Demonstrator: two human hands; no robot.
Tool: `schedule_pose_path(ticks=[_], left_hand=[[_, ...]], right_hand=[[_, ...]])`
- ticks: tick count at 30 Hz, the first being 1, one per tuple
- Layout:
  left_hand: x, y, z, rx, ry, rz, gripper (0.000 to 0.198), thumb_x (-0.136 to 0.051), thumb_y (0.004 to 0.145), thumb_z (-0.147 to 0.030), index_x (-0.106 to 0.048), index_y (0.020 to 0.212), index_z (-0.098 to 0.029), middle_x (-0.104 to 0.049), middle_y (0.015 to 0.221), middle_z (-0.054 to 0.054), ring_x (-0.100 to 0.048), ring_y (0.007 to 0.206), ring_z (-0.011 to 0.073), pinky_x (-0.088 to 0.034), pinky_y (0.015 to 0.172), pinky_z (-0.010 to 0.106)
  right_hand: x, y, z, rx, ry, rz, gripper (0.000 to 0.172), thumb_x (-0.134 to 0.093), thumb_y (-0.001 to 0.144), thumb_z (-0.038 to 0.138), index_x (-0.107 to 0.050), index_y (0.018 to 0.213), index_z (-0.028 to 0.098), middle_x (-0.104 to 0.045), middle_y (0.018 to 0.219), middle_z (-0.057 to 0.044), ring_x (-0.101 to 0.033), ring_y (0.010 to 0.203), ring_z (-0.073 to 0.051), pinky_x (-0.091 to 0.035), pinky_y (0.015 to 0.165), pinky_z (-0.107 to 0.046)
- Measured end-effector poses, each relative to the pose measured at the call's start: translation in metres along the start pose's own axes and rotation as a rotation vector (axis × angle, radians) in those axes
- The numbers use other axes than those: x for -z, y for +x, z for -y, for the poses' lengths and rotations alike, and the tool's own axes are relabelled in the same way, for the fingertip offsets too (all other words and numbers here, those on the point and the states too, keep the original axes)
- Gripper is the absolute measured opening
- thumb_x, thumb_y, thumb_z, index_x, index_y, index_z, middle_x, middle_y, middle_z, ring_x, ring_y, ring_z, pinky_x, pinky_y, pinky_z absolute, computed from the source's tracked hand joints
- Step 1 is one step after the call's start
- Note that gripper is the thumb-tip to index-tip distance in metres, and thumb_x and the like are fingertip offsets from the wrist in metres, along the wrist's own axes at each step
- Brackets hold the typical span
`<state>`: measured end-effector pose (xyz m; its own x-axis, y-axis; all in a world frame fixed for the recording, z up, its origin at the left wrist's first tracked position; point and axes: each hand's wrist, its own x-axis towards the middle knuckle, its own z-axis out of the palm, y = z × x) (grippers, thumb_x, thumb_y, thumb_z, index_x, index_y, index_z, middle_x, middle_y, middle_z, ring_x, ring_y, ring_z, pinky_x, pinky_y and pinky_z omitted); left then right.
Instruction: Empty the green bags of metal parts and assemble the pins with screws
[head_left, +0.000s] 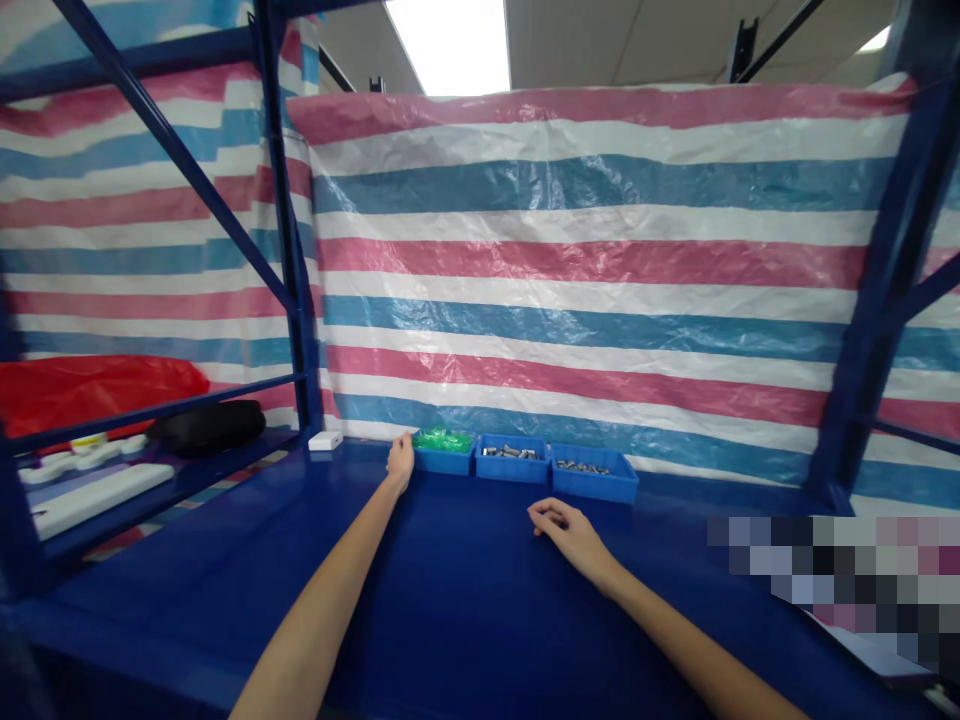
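Observation:
My left hand (401, 462) is closed on the left end of a blue bin (446, 462) that holds bright green pieces (444, 440). Beside it stands a middle blue bin (512, 468) with silver metal parts (511, 452), their kind too small to tell. A right-hand blue bin (596, 484) contains small metal pieces (582, 467), perhaps screws. My right hand (570, 533) hovers over or rests on the table in front of the middle and right bins. Its fingers are curled in with the tips together, and nothing shows between them.
A blue tabletop (450, 600) lies under everything, with blue metal posts (289, 230) at its sides. Striped sheeting (585, 260) hangs behind. A small white box (325, 441) sits back left; a black case (210, 428) lies on the left shelf. A blurred-out patch covers the right edge.

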<state>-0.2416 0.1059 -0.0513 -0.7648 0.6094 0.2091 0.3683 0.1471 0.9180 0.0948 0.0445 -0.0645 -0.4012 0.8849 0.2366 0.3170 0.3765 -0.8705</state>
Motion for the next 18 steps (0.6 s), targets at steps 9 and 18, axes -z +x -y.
schedule_pose_path(ticks=[9, 18], left_hand=[[0.001, -0.01, -0.003, -0.031, 0.018, 0.038, 0.046, -0.042, 0.081, -0.055, -0.053, 0.112, -0.023, -0.061, 0.117, 0.008, -0.049, 0.116, 0.0272, -0.024, 0.103, 0.043], [0.006, -0.013, -0.006, -0.048, 0.003, 0.048, 0.046, -0.054, 0.075, -0.052, -0.054, 0.109, -0.021, -0.061, 0.116, 0.01, -0.05, 0.114, 0.0284, -0.024, 0.102, 0.045]], right_hand=[[-0.001, 0.0, 0.0, -0.009, -0.069, 0.009, 0.03, -0.051, 0.076, 0.046, -0.065, 0.088, 0.023, -0.067, 0.07, -0.001, -0.062, 0.076, -0.019, -0.042, 0.072, -0.03], [-0.002, 0.003, -0.007, 0.009, -0.066, 0.002, 0.027, -0.057, 0.071, 0.042, -0.066, 0.088, 0.023, -0.065, 0.07, 0.0, -0.06, 0.07, -0.017, -0.043, 0.07, -0.03]])
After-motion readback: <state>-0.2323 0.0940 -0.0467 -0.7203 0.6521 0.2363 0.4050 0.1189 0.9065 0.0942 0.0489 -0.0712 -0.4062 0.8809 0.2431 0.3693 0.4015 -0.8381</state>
